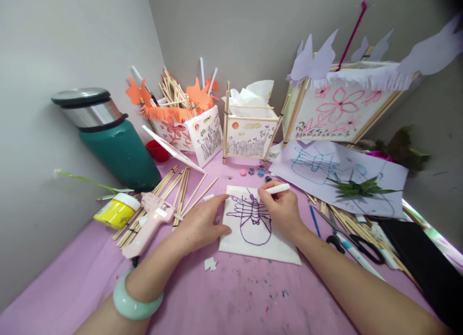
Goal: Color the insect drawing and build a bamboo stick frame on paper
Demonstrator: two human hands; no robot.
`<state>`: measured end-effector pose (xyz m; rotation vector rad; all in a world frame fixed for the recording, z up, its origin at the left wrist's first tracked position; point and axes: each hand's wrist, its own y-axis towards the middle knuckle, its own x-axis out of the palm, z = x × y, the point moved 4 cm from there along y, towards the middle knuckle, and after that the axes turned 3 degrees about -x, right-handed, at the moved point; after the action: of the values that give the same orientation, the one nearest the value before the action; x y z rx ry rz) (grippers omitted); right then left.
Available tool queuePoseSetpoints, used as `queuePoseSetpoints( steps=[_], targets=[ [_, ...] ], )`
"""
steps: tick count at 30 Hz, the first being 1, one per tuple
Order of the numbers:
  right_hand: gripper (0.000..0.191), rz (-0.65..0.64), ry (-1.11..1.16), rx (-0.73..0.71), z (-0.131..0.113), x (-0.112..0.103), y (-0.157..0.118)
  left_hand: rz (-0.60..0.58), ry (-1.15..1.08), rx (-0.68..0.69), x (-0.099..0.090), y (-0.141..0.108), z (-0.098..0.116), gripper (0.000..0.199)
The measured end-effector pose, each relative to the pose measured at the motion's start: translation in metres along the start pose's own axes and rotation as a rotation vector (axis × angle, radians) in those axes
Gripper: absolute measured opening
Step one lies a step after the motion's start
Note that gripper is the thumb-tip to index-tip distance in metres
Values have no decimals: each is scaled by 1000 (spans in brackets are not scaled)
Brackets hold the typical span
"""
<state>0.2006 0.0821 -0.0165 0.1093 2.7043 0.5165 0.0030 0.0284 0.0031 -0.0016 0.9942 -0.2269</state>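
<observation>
My right hand [282, 209] is closed around a white marker [278, 189], its tip down near the top of a white square panel [284, 248]. On the panel is a purple line drawing [255, 221] of an insect-like figure with a rounded lower part. My left hand [202, 224] rests at the panel's left edge, thumb and forefinger apart, touching its border. A small white cap-like piece [209, 197] lies just beyond the left fingers. A torn white scrap [210, 264] lies in front of the panel.
At left stand a green flask [119, 152], a yellow paint jar [117, 210] and a pink glue gun [150, 219] on wooden sticks. Decorated stick-framed boxes [249, 137] line the back. At right are scissors [356, 241], a blue drawing [314, 161] under green leaves [358, 186], and a black phone-like slab [415, 258].
</observation>
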Motion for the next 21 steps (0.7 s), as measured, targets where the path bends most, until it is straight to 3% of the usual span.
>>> queuePoseSetpoints(
  steps=[21],
  targets=[
    [14,-62,-23,10,2,3,-1,-1,7,1,2,2,-4,69]
  ],
)
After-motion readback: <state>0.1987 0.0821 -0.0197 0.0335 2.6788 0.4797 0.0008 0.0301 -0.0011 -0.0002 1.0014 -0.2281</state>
